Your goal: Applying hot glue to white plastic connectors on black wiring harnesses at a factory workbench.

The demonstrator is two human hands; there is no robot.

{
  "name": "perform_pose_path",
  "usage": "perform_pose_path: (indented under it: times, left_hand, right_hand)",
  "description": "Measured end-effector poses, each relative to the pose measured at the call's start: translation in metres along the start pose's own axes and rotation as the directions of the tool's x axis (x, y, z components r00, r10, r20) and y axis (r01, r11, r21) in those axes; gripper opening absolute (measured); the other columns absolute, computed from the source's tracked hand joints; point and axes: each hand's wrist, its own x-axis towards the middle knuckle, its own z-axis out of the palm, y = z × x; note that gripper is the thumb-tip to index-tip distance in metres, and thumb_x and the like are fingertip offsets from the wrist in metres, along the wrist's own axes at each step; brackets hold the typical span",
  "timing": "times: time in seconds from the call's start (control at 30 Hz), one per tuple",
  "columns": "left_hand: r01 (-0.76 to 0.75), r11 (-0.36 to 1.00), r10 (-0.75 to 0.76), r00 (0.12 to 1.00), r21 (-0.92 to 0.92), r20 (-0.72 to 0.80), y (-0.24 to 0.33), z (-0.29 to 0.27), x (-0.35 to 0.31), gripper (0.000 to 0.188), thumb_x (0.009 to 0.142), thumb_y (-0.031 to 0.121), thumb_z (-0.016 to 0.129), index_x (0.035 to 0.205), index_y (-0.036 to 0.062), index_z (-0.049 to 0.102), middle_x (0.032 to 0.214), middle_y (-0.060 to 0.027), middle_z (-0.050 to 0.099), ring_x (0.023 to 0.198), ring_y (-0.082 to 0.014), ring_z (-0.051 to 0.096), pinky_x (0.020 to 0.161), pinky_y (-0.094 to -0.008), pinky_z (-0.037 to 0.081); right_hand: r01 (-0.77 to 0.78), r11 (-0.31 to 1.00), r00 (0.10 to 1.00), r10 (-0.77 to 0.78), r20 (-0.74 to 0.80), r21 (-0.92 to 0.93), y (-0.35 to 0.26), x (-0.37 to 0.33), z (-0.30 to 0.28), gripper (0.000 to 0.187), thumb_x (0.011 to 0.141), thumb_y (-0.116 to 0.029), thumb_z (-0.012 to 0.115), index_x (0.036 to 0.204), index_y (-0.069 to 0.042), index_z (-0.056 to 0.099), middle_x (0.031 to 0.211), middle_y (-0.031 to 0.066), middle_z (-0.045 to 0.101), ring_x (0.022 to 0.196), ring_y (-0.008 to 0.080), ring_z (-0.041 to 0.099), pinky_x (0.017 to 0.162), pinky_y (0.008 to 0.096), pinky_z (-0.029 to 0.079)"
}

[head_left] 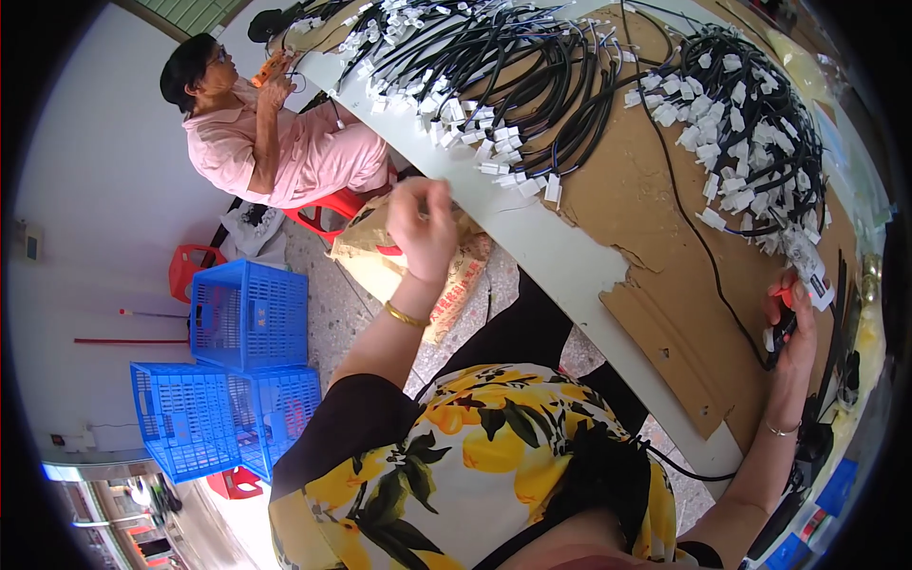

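Observation:
My left hand (pixel 423 228) is raised beside the table's near edge, above a printed paper sack (pixel 461 290). Its fingers are curled in, and what they hold, if anything, is hidden. On the right of the table my right hand (pixel 796 328) grips a black corded tool (pixel 781 334) with an orange-red part. A black cord (pixel 701 237) runs from it across the cardboard. Just beyond my right fingers lies a white label or clear bag (pixel 809 271). Close by is a heap of black cables with white connectors (pixel 746 142).
Another bundle of black cables (pixel 551 85) with white plugs spreads over the far table. Torn cardboard (pixel 665 313) covers part of the white tabletop (pixel 556 275). A person in pink (pixel 275 152) sits at left, holding an orange tool (pixel 271 68). Blue crates (pixel 249 318) stand on the floor.

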Motion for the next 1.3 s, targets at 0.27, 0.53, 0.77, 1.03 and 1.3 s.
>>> perform_pose_path:
  times: [0.27,0.53,0.77,1.03,1.3]
  left_hand:
    - [-0.4,0.659,0.693,0.652,-0.637,0.308,0.099,0.005,-0.063,0.021,0.067,0.014,0.066,0.083,0.0081,0.054,0.098,-0.007,0.056,0.098,-0.0277,0.05,0.086,-0.0482,0.038]
    - [-0.445,0.678,0.718,0.571,-0.585,0.398,0.126,0.002,-0.082,0.025,0.067,0.018,0.067,0.087,0.0097,0.055,0.103,-0.0034,0.055,0.102,-0.0284,0.047,0.093,-0.0539,0.026]
    - [-0.509,0.443,0.861,0.469,-0.738,0.194,0.174,-0.002,-0.07,0.027,0.067,0.017,0.066,0.089,0.005,0.054,0.103,-0.0101,0.054,0.094,-0.0304,0.05,0.087,-0.0523,0.035]
    - [-0.202,0.0,0.953,0.296,-0.979,-0.061,0.322,0.049,-0.13,0.025,0.073,0.012,0.051,0.097,0.005,0.052,0.083,-0.011,0.051,0.074,-0.0273,0.049,0.063,-0.0366,0.042]
    - [-0.136,0.293,0.831,0.526,-0.946,0.182,0.368,0.032,-0.164,0.024,0.063,0.012,0.059,0.086,0.0078,0.057,0.078,-0.0076,0.05,0.071,-0.025,0.046,0.063,-0.0365,0.037]
  right_hand:
    - [0.005,1.0,1.0,-0.005,0.024,0.008,0.003,0.001,-0.002,0.024,0.079,-0.027,0.056,0.086,-0.006,0.047,0.077,0.005,0.052,0.053,0.009,0.04,0.047,0.0198,0.029]
    - [-0.041,0.999,0.999,0.042,0.016,-0.022,0.005,0.002,0.006,0.022,0.078,-0.025,0.057,0.086,-0.006,0.052,0.075,0.0071,0.057,0.054,0.0104,0.046,0.05,0.0205,0.035]
    - [0.033,0.999,0.998,-0.032,0.052,-0.025,0.01,0.005,-0.001,0.019,0.079,-0.022,0.057,0.087,-0.005,0.052,0.075,0.0068,0.057,0.054,0.0097,0.045,0.048,0.0199,0.034]
    - [0.069,0.998,0.996,-0.07,0.063,0.01,0.012,0.007,0.001,0.017,0.079,-0.022,0.058,0.084,-0.006,0.053,0.07,0.006,0.059,0.048,0.0094,0.048,0.043,0.0205,0.035]
    - [0.0,0.999,0.995,-0.004,0.097,0.047,0.015,0.013,-0.01,0.018,0.079,-0.026,0.058,0.082,-0.009,0.055,0.07,0.0044,0.059,0.048,0.0076,0.047,0.041,0.0202,0.033]
